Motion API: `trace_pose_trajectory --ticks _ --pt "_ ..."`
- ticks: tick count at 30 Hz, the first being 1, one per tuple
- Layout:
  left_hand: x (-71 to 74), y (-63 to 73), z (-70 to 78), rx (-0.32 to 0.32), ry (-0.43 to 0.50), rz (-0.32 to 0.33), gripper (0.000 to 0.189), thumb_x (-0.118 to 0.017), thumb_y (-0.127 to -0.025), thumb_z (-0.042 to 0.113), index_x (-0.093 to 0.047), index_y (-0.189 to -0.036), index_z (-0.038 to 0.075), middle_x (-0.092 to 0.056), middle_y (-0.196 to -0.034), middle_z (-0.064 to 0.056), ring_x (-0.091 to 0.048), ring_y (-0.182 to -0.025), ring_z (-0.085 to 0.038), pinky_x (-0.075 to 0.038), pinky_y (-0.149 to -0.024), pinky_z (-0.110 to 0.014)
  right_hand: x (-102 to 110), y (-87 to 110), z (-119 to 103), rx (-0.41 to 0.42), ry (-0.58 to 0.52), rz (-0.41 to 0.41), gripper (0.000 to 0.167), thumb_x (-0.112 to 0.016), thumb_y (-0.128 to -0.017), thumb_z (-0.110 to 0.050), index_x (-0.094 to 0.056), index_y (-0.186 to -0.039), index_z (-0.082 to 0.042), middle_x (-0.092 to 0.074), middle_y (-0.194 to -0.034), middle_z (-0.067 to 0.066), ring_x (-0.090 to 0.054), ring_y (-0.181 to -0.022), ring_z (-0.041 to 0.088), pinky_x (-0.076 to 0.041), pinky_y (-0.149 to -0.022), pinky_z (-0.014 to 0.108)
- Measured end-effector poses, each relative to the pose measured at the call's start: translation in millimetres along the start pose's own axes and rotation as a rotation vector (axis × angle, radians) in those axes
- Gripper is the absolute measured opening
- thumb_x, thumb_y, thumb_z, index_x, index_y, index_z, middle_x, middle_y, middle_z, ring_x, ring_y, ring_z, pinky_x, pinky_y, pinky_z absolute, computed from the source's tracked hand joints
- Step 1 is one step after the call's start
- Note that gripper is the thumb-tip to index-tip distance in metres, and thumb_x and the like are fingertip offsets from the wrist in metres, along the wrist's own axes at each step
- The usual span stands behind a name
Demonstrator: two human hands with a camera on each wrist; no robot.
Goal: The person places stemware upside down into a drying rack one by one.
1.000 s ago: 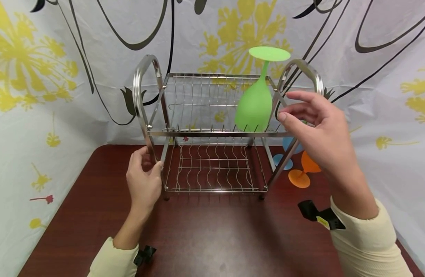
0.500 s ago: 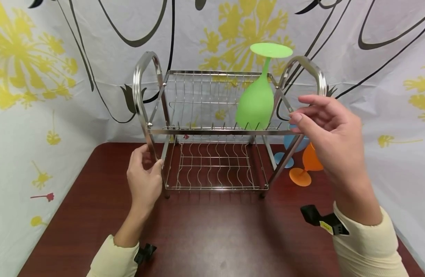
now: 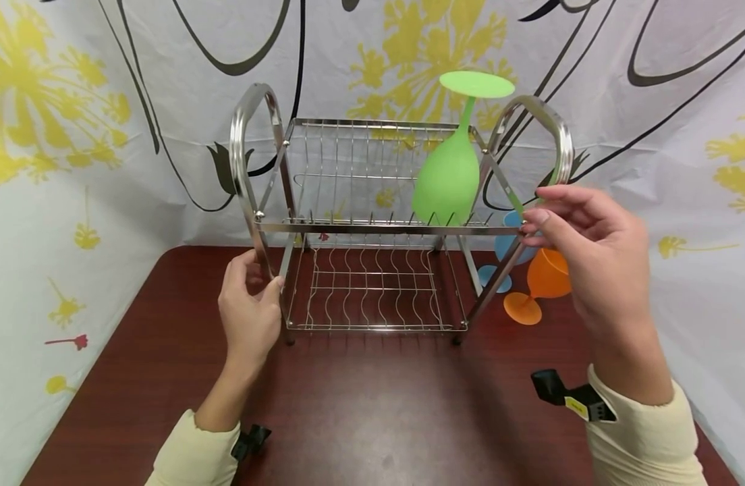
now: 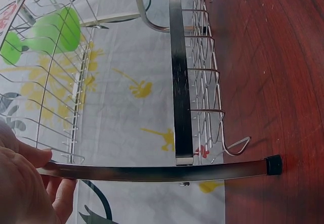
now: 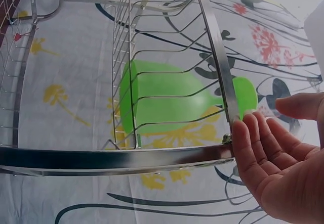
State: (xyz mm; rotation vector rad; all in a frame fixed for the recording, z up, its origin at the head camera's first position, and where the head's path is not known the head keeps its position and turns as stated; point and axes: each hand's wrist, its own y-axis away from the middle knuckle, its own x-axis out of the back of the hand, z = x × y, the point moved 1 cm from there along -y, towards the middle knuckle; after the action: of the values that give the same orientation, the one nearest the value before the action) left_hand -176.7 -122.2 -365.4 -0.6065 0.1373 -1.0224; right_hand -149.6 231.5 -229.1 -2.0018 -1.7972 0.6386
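Note:
A two-tier metal dish rack [image 3: 372, 229] stands on the table. Upside down on the right of its upper tier is a green wine glass [image 3: 448, 175], foot upward; the right wrist view shows the same green glass [image 5: 172, 95] behind the rack's wires. My left hand [image 3: 251, 307] grips the left front leg between thumb and fingers, and the left wrist view shows the thumb over that leg [image 4: 152, 172]. At the upper tier's right front corner, my right hand [image 3: 603, 243] touches the frame with its fingertips. In the right wrist view its thumb stands apart from the fingers.
Behind the rack's right leg lie an orange wine glass [image 3: 547, 275] and a blue wine glass [image 3: 511, 246]. The dark red wooden table [image 3: 360, 405] extends toward me. A white cloth with printed flowers [image 3: 135, 121] hangs close behind and at both sides.
My right hand has moved right and down to the rack's upper right front corner. The left hand keeps its hold on the left leg, and the green wine glass stays in place.

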Motion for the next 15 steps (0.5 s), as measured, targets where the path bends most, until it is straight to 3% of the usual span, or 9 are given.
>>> trace_pose_trajectory --ticks 15 --pt "0.6 -0.5 -0.7 0.011 -0.015 -0.014 0.038 -0.070 -0.080 -0.010 -0.060 -0.116 -0.002 -0.058 -0.097 -0.012 -0.054 -0.086 -0.011 -0.053 -0.071 -0.011 5.7 5.5 9.5 0.016 -0.073 0.056 0.023 -0.065 -0.085 0.011 -0.061 -0.107 0.018 -0.068 -0.086 0.017 -0.068 -0.070 0.023 -0.059 -0.064 0.026"
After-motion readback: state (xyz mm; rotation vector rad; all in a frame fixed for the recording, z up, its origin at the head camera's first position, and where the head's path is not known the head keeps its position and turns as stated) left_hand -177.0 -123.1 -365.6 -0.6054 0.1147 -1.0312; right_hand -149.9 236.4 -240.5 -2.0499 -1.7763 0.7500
